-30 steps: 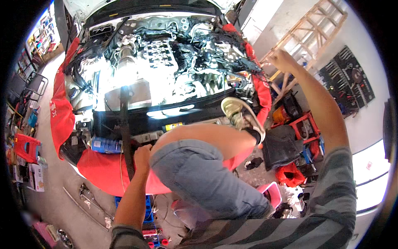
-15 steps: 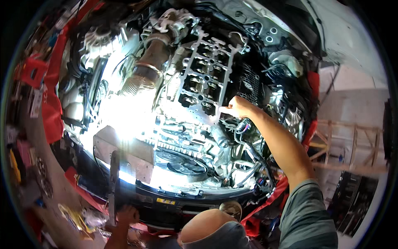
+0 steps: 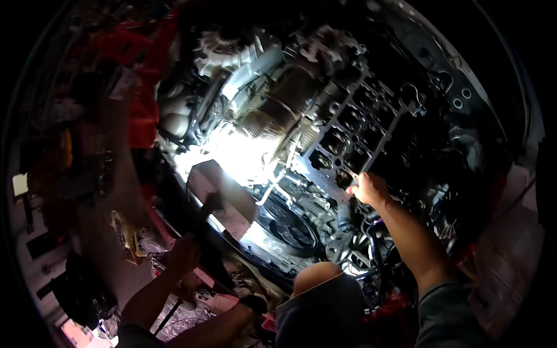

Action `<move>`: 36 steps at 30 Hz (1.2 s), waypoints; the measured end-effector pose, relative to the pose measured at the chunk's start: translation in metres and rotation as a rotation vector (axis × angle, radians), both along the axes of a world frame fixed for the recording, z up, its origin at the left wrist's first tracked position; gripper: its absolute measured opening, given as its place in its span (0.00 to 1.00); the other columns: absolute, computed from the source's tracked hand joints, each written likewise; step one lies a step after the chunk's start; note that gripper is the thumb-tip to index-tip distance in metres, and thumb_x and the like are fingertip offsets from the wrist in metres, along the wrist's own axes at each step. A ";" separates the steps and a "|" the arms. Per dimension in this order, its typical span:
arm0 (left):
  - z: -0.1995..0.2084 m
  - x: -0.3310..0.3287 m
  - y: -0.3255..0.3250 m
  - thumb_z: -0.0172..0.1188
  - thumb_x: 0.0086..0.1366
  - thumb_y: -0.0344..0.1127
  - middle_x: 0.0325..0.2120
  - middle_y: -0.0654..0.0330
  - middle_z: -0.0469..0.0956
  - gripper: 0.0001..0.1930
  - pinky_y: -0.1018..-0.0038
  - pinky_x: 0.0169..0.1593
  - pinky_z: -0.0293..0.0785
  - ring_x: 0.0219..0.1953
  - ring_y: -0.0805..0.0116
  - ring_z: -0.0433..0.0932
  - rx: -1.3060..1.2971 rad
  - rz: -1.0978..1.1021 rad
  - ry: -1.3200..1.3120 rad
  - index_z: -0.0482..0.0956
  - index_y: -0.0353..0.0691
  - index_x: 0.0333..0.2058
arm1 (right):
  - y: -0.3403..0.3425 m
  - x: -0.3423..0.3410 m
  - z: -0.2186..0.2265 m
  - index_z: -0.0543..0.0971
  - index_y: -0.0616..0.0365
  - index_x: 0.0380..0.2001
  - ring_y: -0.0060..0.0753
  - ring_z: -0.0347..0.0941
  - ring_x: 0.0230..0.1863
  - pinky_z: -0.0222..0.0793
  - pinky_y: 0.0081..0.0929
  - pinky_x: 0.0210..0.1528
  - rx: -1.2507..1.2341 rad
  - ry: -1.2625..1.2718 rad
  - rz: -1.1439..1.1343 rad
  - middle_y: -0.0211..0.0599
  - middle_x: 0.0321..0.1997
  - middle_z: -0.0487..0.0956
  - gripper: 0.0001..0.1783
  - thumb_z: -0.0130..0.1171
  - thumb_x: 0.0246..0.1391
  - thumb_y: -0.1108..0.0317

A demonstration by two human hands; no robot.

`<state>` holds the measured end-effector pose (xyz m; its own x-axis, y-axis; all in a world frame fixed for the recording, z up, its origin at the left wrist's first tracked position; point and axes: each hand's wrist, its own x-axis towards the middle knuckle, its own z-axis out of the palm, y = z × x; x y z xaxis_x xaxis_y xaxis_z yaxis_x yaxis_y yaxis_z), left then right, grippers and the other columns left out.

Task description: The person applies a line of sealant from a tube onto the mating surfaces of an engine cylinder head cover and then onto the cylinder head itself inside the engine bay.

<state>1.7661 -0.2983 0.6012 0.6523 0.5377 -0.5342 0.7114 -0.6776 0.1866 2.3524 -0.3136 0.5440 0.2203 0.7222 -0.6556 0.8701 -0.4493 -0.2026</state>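
A bare knee [image 3: 316,278] is poking up at bottom centre. At lower left, the left hand [image 3: 185,255] is sitting in shadow beside a dark bar [image 3: 212,204]; I can't tell whether it's gripping. Just above, a flat brownish panel [image 3: 237,203] is tilting before a white glare (quite dazzling). Right of centre, the right hand [image 3: 369,188] is curling its fingers at the near corner of the slotted metal engine part [image 3: 355,138], which is stretching toward upper right; whether it's pinching, I can't tell. Red cloth [image 3: 143,119] is hanging at upper left.
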 end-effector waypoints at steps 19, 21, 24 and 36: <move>0.167 0.016 0.025 0.53 0.60 0.31 0.31 0.48 0.72 0.14 0.66 0.36 0.69 0.32 0.53 0.73 0.358 0.529 -0.367 0.67 0.34 0.44 | 0.016 -0.011 0.041 0.83 0.49 0.31 0.35 0.77 0.44 0.71 0.29 0.46 -0.135 -0.073 -0.108 0.39 0.39 0.81 0.21 0.71 0.30 0.51; 0.219 0.014 0.046 0.56 0.57 0.32 0.30 0.47 0.73 0.22 0.65 0.36 0.70 0.32 0.52 0.75 0.504 0.442 -0.317 0.63 0.35 0.49 | 0.013 -0.013 0.041 0.83 0.52 0.32 0.34 0.77 0.45 0.72 0.29 0.45 -0.076 -0.091 -0.097 0.39 0.40 0.81 0.23 0.71 0.32 0.50; 0.318 0.007 0.122 0.60 0.52 0.33 0.30 0.46 0.75 0.34 0.63 0.35 0.71 0.31 0.51 0.76 0.772 0.262 -0.187 0.57 0.36 0.57 | 0.015 -0.009 0.031 0.80 0.60 0.36 0.42 0.75 0.48 0.71 0.34 0.48 -0.127 -0.040 -0.052 0.48 0.42 0.79 0.29 0.70 0.38 0.46; 0.283 0.230 0.447 0.66 0.51 0.41 0.34 0.53 0.78 0.24 0.65 0.42 0.72 0.38 0.61 0.77 0.672 -0.035 -0.639 0.74 0.38 0.46 | 0.012 -0.010 0.021 0.81 0.63 0.34 0.43 0.77 0.44 0.72 0.34 0.44 -0.166 -0.103 -0.051 0.48 0.39 0.80 0.32 0.67 0.38 0.42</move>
<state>1.9959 0.1482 0.8841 0.7373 0.5782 0.3494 0.5855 -0.8049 0.0964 2.3423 -0.3012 0.5653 0.3261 0.5920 -0.7370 0.8574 -0.5136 -0.0332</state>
